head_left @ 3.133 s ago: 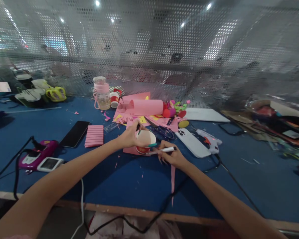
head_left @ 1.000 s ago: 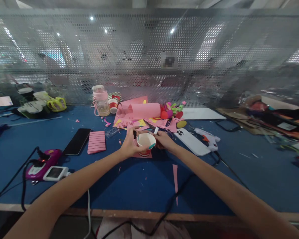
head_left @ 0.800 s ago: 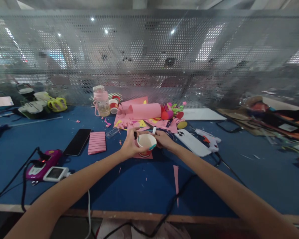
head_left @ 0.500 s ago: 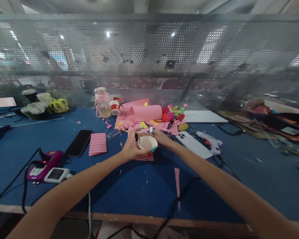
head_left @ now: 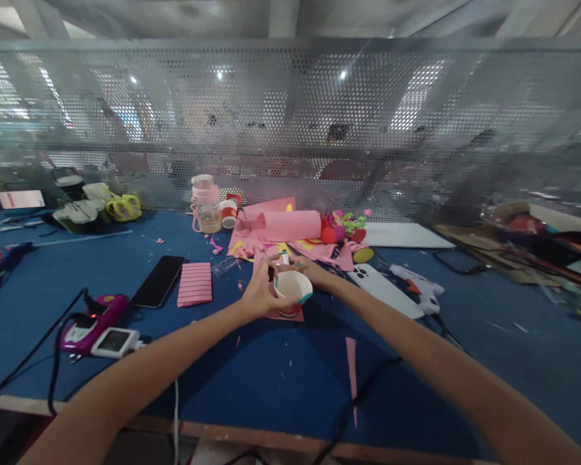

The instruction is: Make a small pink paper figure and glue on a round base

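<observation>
Cup [head_left: 293, 284], back from the worktop's [head_left: 252, 381] near edge, looks light and crushable, best held below its rim; left hand [head_left: 259, 294] clamps fingers round it, right hand [head_left: 314, 272] pinches marker [head_left: 285, 258].

Forearms [head_left: 184, 342] bare; long teal thumbnail [head_left: 305, 298] on left hand [head_left: 260, 292]; pale garment [head_left: 213, 453] below, mostly hidden.

A craft workshop or similar making space is suggested: a long blue table [head_left: 252, 387] is littered with pink sheets [head_left: 293, 226] at the far middle, a hot-glue gun [head_left: 422, 288] is laid at right, a power strip [head_left: 81, 334] is set at left, and the far edge is backed by a perforated metal partition [head_left: 290, 116].
</observation>
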{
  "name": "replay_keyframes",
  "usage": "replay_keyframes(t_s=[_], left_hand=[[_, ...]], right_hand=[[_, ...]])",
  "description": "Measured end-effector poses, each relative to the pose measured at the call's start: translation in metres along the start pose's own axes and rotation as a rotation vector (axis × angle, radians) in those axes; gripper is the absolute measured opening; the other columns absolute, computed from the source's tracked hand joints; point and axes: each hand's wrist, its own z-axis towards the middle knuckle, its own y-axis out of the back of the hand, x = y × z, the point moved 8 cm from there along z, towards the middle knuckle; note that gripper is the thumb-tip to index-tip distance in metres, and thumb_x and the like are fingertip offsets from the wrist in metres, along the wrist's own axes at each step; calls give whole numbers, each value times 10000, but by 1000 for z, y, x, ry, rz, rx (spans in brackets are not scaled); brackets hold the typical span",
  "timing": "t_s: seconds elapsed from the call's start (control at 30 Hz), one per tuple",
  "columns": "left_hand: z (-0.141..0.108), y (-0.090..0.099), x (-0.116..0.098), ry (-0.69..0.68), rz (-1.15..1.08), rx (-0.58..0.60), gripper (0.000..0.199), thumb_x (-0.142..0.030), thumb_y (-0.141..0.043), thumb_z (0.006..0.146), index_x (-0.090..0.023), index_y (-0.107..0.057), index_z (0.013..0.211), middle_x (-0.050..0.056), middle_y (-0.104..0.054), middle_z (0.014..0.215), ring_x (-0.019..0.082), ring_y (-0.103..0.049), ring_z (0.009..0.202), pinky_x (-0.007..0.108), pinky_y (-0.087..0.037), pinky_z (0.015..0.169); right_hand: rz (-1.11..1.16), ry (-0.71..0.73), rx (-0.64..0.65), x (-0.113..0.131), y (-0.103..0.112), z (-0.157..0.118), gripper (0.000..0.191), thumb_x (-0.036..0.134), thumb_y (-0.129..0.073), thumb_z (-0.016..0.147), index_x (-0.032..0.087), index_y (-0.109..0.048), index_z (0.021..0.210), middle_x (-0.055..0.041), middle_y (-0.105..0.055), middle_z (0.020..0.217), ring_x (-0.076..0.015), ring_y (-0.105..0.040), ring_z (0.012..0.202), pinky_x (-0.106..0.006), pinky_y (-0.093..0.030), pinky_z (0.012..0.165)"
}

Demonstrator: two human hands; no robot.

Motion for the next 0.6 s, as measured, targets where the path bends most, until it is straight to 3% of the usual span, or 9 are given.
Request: replay_keyframes(t_s=[0.2, 0.33, 0.6], left_hand=[[0, 0, 3, 4, 46, -1, 789, -382, -765, 512, -209, -383, 1181, 101, -523, 1126, 304, -497, 1086, 492, -412, 915], [0, -1, 3, 45, 53, 20, 820, -390, -766, 503, -169, -376, 1190, 90, -535, 1027, 272, -540, 955, 465, -450, 842], [0, 0, 0, 38, 47, 11, 801, -403, -768, 484, -157, -398, 1150, 56, -516, 929, 239, -524, 873, 444, -445, 805]], right_hand=[[7, -29, 48, 1, -8, 3, 394, 468, -716, 557, 141, -586, 735, -10, -579, 653, -115, -496, 567, -249, -385, 540], [-5, -25, 69, 0, -12, 7, 381, 470, -714, 572, 143, -572, 705, -11, -578, 661, -118, -502, 591, -249, -391, 550], [-58, -1, 164, 9, -27, 12, 364, 431, -628, 733, 79, -605, 821, -16, -597, 674, -79, -481, 528, -239, -388, 531]])
